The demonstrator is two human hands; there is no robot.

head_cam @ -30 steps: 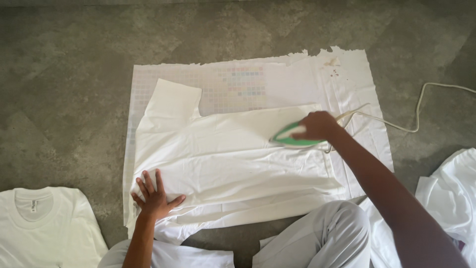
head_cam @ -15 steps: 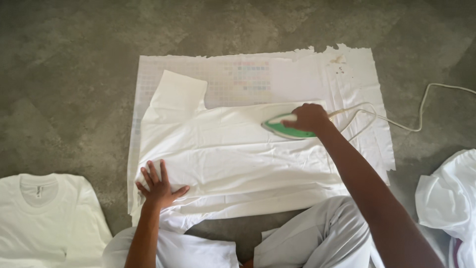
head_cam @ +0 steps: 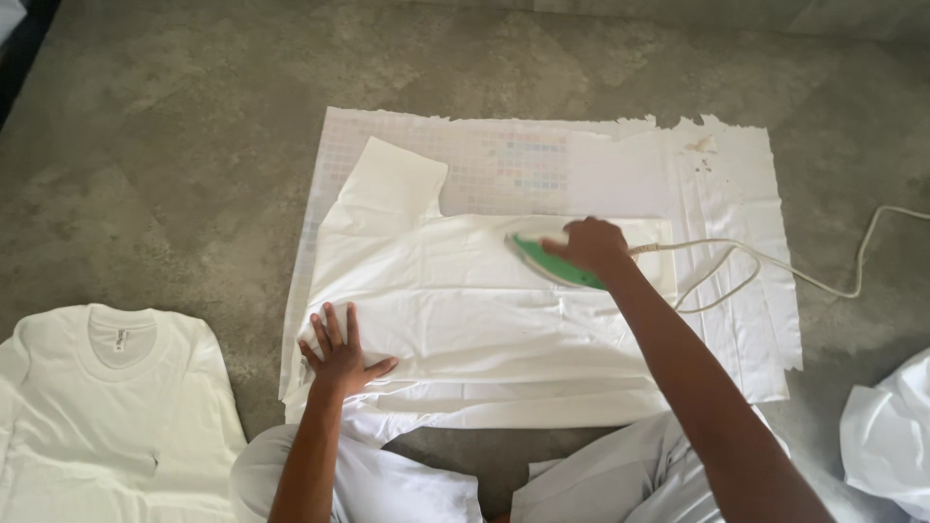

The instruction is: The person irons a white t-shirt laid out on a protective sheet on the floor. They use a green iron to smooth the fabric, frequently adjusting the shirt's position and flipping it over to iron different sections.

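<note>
Grey concrete floor [head_cam: 174, 145], white sheet [head_cam: 736, 194] spread flat at centre. White garment [head_cam: 465, 310] lies on sheet, sleeve toward 11 o'clock. Right hand [head_cam: 593, 244] clamped round handle of green iron [head_cam: 547, 261], iron resting on garment. Cord [head_cam: 775, 266] trails toward 3 o'clock. Left hand [head_cam: 339, 351] flat, fingers spread, pressing garment's lower left edge. 1 white T-shirt [head_cam: 107, 387] at 8 o'clock, well apart.

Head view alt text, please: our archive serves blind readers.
A person seated on a grey floor irons a white shirt spread on a cloth: right hand grips a green iron, left hand lies flat on the shirt. Another shirt lies at left.
</note>
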